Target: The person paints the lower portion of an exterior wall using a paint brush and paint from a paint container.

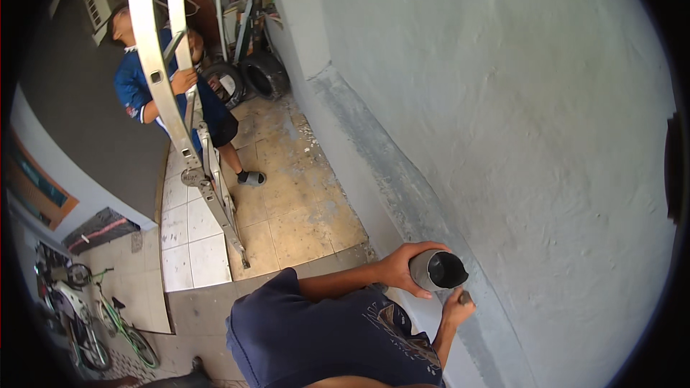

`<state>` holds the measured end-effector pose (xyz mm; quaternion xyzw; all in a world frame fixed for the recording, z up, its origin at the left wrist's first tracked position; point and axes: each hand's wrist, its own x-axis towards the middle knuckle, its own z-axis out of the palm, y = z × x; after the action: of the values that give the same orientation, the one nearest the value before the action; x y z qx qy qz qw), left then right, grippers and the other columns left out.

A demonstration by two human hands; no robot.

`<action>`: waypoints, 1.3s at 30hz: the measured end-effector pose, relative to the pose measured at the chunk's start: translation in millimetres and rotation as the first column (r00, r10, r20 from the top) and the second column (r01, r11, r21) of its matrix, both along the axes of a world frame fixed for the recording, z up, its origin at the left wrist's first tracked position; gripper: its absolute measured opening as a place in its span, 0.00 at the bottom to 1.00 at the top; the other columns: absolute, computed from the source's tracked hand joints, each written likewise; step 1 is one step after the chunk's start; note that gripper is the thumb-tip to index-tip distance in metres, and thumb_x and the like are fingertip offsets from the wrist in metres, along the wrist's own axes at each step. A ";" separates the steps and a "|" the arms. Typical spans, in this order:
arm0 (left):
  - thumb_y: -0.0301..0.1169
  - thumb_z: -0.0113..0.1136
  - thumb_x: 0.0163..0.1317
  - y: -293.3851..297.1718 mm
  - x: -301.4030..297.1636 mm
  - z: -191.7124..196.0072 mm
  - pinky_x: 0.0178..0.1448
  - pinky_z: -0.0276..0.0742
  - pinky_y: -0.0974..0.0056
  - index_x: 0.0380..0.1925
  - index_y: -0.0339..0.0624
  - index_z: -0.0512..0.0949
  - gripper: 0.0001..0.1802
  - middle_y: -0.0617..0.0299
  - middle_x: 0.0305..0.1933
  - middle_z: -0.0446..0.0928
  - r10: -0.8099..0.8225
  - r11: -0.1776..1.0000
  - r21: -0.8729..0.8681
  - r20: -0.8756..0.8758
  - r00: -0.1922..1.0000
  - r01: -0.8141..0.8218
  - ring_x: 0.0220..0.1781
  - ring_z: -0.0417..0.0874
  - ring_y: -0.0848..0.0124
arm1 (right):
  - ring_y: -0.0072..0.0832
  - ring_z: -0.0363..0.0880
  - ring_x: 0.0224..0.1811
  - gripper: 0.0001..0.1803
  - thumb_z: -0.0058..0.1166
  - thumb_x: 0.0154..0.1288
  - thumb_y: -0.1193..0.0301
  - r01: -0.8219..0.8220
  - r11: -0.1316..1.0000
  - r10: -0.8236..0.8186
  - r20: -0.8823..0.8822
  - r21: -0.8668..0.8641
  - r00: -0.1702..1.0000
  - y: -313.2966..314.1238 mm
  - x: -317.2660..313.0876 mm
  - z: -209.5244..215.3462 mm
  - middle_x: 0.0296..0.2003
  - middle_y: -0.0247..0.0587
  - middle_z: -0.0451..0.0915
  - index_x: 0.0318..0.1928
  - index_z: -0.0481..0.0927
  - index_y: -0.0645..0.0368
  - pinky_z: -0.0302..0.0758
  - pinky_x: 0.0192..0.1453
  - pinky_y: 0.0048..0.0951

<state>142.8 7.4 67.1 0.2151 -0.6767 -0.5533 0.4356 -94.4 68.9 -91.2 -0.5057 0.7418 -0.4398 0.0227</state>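
My left hand [404,270] is wrapped round the side of a grey cylindrical can [420,270], its open mouth dark inside and tilted up toward me. Just below the can's rim, my right hand [453,312] is closed round a tool with a brown, blunt handle end [466,297]. The rest of that tool is hidden behind the hand and can. Both hands are over a grey ledge [402,194] that runs along the foot of the pale grey wall [517,115].
At the far left a person in a blue shirt [133,82] grips a metal folding ladder [154,65] standing on the tiled floor [266,208]. Tyres [264,75] and clutter fill the back. A green bicycle [126,327] and a motorbike [79,316] stand at the lower left.
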 end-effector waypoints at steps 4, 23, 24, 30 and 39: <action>0.33 0.81 0.39 17.3 -16.0 1.8 0.66 0.70 0.60 0.62 0.38 0.69 0.48 0.56 0.59 0.76 0.033 0.999 0.030 0.005 0.999 -0.033 0.62 0.76 0.68 | 0.47 0.80 0.18 0.22 0.57 0.63 0.63 0.286 0.938 -0.286 -0.031 0.194 0.958 72.5 -80.6 5.3 0.17 0.57 0.78 0.22 0.80 0.73 0.70 0.24 0.48; 0.38 0.82 0.34 95.3 -71.7 -21.0 0.63 0.73 0.60 0.60 0.42 0.72 0.47 0.56 0.57 0.77 0.140 0.990 0.019 0.034 0.989 -0.141 0.59 0.79 0.64 | 0.52 0.76 0.16 0.20 0.56 0.67 0.64 -0.234 0.968 0.250 -0.338 0.088 0.907 74.1 -72.7 27.3 0.16 0.53 0.76 0.20 0.77 0.64 0.69 0.20 0.46; 0.38 0.82 0.34 98.9 -71.8 -21.5 0.63 0.73 0.60 0.60 0.42 0.72 0.48 0.56 0.57 0.77 0.152 0.988 0.026 0.038 0.988 -0.153 0.59 0.79 0.63 | 0.52 0.76 0.16 0.20 0.56 0.67 0.64 -0.244 0.965 0.262 -0.341 0.093 0.903 67.3 -69.2 31.0 0.16 0.53 0.76 0.20 0.77 0.64 0.69 0.20 0.46; 0.38 0.82 0.34 95.2 -76.5 -25.8 0.63 0.73 0.59 0.60 0.43 0.72 0.47 0.56 0.57 0.77 0.143 0.989 0.028 0.031 0.989 -0.144 0.59 0.79 0.62 | 0.34 0.75 0.14 0.20 0.55 0.68 0.64 -0.296 0.955 0.294 0.220 -0.024 0.930 53.9 -57.5 36.7 0.16 0.49 0.78 0.23 0.79 0.67 0.67 0.20 0.39; 0.40 0.82 0.34 45.4 -71.2 -36.5 0.61 0.75 0.58 0.58 0.41 0.73 0.47 0.54 0.57 0.77 0.017 0.999 -0.050 -0.001 1.000 -0.017 0.56 0.80 0.60 | 0.39 0.73 0.11 0.22 0.57 0.68 0.65 0.294 0.940 -0.274 -0.129 0.175 0.953 139.4 -134.7 20.0 0.11 0.46 0.75 0.18 0.79 0.67 0.64 0.17 0.42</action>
<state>71.6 52.9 30.6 0.2095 -0.6883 -0.5327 0.4456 -229.1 208.4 -71.1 -0.4105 0.8462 -0.3384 -0.0304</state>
